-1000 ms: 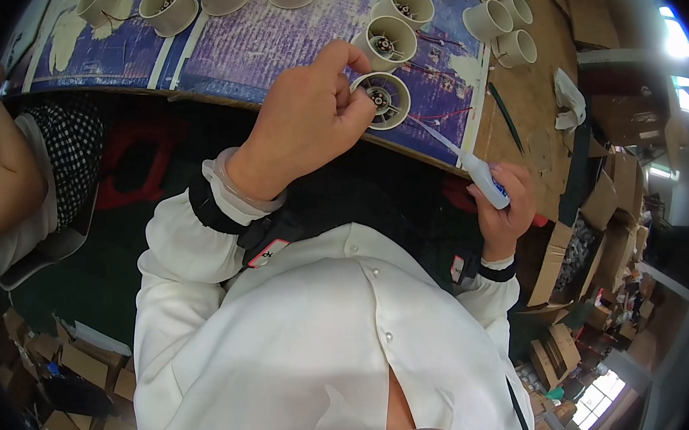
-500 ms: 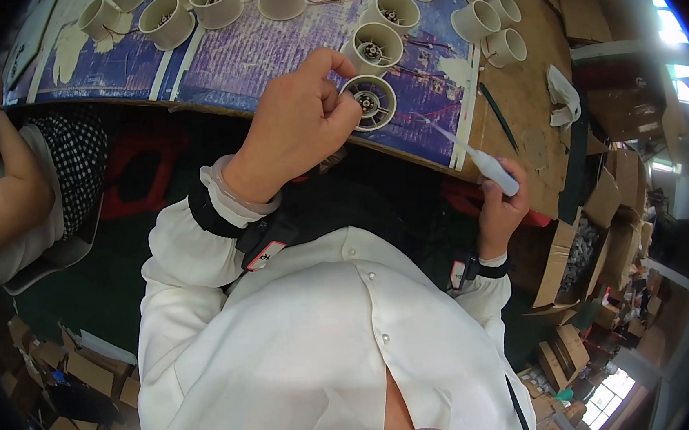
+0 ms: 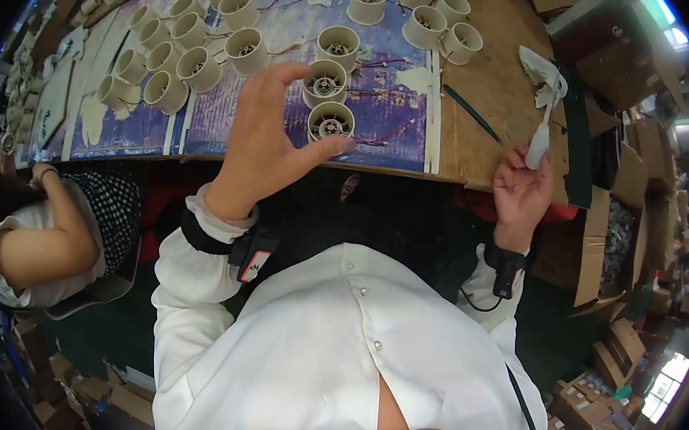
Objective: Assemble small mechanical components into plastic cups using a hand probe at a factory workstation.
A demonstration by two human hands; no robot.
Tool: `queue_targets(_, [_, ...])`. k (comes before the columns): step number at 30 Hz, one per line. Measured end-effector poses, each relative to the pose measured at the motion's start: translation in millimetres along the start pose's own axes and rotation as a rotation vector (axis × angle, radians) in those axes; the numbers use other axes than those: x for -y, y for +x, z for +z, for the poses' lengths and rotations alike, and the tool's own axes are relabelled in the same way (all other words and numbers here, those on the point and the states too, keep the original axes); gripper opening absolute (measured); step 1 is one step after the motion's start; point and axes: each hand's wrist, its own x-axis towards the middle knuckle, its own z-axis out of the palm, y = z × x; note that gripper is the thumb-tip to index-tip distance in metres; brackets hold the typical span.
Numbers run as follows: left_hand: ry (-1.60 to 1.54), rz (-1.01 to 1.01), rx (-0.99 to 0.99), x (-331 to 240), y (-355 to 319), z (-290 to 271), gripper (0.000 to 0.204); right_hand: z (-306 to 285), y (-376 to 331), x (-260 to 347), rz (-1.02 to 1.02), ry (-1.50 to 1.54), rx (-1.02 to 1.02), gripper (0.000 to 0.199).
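My left hand (image 3: pixel 267 132) is open, its thumb and forefinger spread wide beside the nearest cream cylindrical housing (image 3: pixel 330 126). That housing stands upright at the table's front edge, with a spoked motor piece inside and thin wires trailing to the right. The thumb tip lies by its lower side; whether it touches I cannot tell. Close behind stand a second housing (image 3: pixel 325 83) and a third housing (image 3: pixel 338 45). At the right, my right hand (image 3: pixel 523 191) is closed around a small white squeeze bottle (image 3: pixel 537 149). Its thin nozzle points up at a crumpled white tissue (image 3: pixel 540 67).
Several more cream housings (image 3: pixel 247 51) stand in groups at the back of the purple printed sheet (image 3: pixel 271 127). A dark green stick (image 3: pixel 471 112) lies on the brown board. A person (image 3: pixel 44 241) sits at the left. Open cardboard boxes (image 3: pixel 602 250) stand on the right.
My left hand has opened from a pinch at the nearest housing's rim. My right hand has carried the bottle away from the wires, right toward the tissue. The whole view has shifted.
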Motion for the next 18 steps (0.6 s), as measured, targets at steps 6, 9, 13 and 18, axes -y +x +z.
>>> queue_targets(6, [0.2,0.306,0.158,10,32,13,0.069,-28,24,31,0.066,-0.104,-0.077,0.035])
queue_targets(9, [0.201,0.318,0.155,24,50,16,0.061,-28,40,42,0.027,-0.545,-0.047,0.039])
queue_targets(13, [0.106,0.15,0.109,29,50,0,0.046,-44,67,49,-0.167,-0.965,0.03,0.026])
queue_targets(18, [0.034,-0.09,0.088,21,31,-4,0.031,-54,89,51,-0.303,-1.305,0.058,0.025])
